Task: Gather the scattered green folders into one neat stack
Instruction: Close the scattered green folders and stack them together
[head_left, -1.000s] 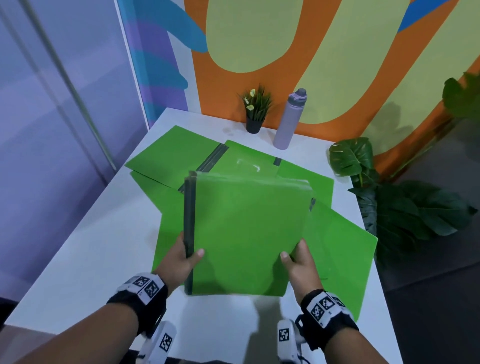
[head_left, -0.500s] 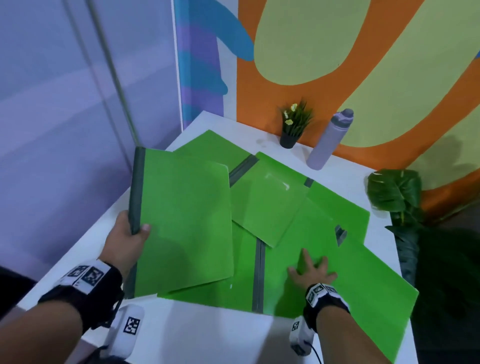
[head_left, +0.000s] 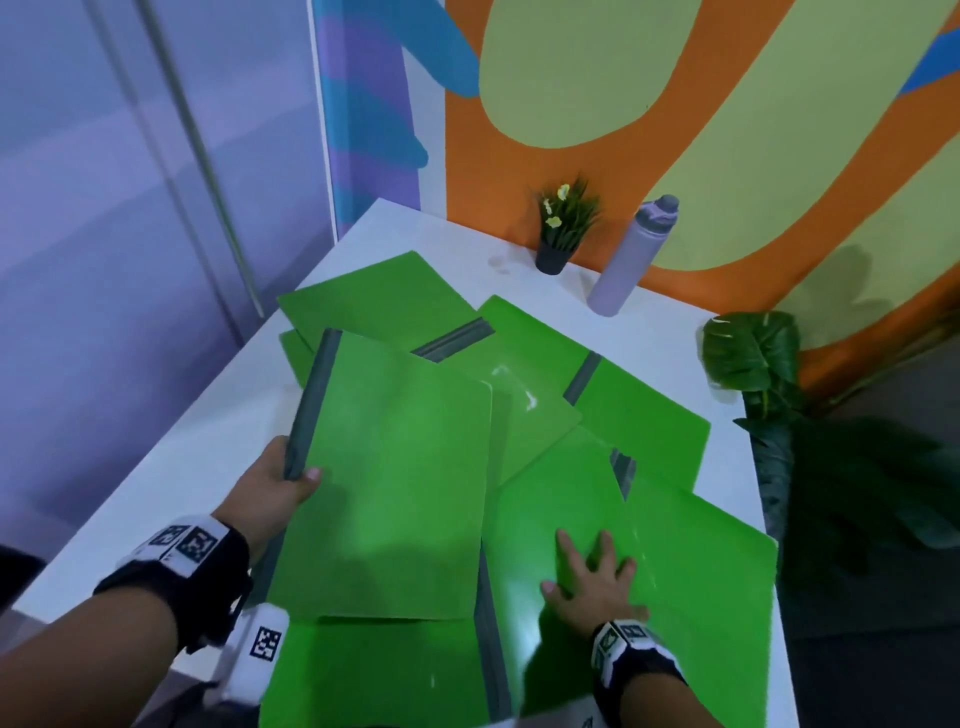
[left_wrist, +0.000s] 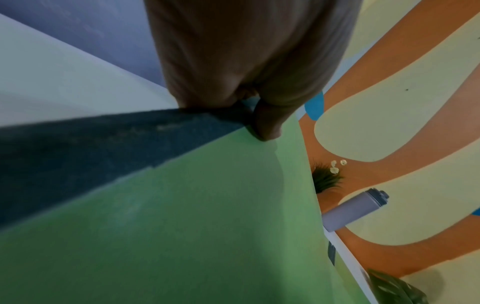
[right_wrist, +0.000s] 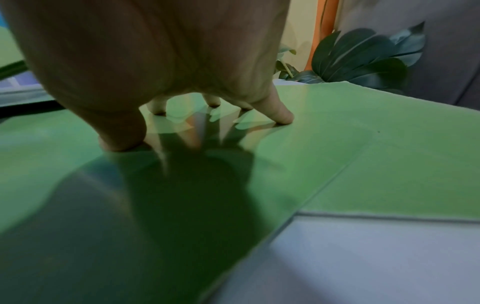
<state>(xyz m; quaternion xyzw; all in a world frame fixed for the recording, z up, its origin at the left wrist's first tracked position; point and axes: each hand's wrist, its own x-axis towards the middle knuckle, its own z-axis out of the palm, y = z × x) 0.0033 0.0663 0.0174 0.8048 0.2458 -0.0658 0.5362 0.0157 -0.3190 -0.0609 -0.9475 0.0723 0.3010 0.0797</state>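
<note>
Head view: left hand (head_left: 275, 480) gripping a green folder (head_left: 395, 493) by its dark grey spine, thumb on top of the cover, rest of the fingers hidden underneath, folder lifted and tilted over the pile. Left wrist cam (left_wrist: 249, 61) backs that up, thumb pressed right where the spine strip meets the green cover (left_wrist: 182, 226). Right hand (head_left: 592, 577) flat and spread wide, fingers straight, resting on another green folder (head_left: 571, 499) lying on the white table (head_left: 171, 483) at the near right. Right wrist cam shows the fingertips (right_wrist: 283, 118) touching that glossy cover (right_wrist: 363, 148), palm arched up off it, dark shadow pooled below. Rest of the scattered folders (head_left: 374, 301) fanned out and overlapping across the middle of the table, grey spines pointing every which way, 1 near-side folder (head_left: 363, 670) lying partly under the lifted one, another (head_left: 717, 597) poking out toward the right edge. Can't get an exact count since they overlap so much. Back by the orange and yellow-green wall: small potted plant (head_left: 563, 228) with yellow flowers, lilac water bottle (head_left: 631, 257) just to its right, both upright and well apart from the pile. Big-leaf plant (head_left: 748, 353) off the right side of the table.
</note>
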